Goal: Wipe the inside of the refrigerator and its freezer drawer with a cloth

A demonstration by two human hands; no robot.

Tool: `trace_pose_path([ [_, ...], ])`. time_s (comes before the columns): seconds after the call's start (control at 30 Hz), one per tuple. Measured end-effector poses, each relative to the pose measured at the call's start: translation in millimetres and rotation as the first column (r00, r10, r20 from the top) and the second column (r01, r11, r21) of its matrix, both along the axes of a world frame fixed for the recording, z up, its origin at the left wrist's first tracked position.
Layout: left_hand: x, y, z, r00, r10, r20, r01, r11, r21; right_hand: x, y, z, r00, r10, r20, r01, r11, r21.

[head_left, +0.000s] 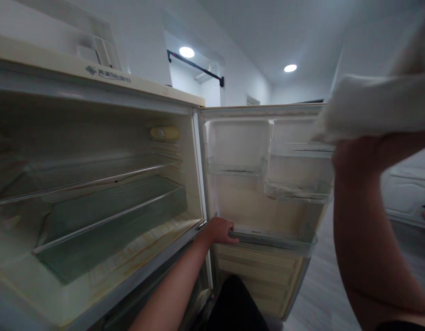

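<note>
An open refrigerator [95,78] fills the left, with glass shelves [105,216] inside that hold nothing. Its door [261,110] is swung open at the middle and carries clear bins. My left hand [221,230] grips the rim of the lowest door bin [278,239], fingers curled over its edge. My right forearm rises at the right, and my right hand [350,154] is raised and holds a white cloth [374,108] in front of the door's top right corner. The cloth hides most of the right hand's fingers.
The fridge floor shows yellow-brown stains [143,248]. A small lamp [166,133] sits on the fridge's right inner wall. White boxes [91,46] rest on top. A white cabinet [409,193] stands at the far right. Grey floor [319,294] lies beyond the door.
</note>
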State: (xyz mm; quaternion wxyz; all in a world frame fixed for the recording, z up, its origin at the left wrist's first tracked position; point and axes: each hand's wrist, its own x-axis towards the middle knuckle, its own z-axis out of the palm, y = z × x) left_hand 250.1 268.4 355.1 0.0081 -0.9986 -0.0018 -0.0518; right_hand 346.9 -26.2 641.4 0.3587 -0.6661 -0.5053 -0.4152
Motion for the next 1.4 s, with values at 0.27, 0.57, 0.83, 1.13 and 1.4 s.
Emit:
trace_pose_path([
  [0.27,1,-3,3.9,1.0,0.022,-0.022,-0.022,1.0,-0.006,19,71,-35.6,0.899,-0.421,0.116,0.431,0.899,-0.075],
  [0.57,2,-6,4.0,1.0,0.017,0.009,-0.017,1.0,-0.006,-9,87,-4.0,0.872,-0.48,0.091,0.485,0.873,-0.041],
  [0.83,0,-6,5.5,0.999,0.049,-0.016,-0.049,0.998,-0.026,-22,191,32.7,0.931,-0.245,0.27,0.354,0.783,-0.512],
  [1.13,-1,-4,5.9,0.999,0.039,-0.038,-0.04,0.999,-0.016,5,184,25.2,0.895,-0.265,0.359,0.429,0.732,-0.53],
  [1.4,0,-11,10.6,0.998,0.04,-0.038,-0.04,0.999,0.008,36,151,18.8,0.844,-0.356,0.402,0.536,0.531,-0.656],
])
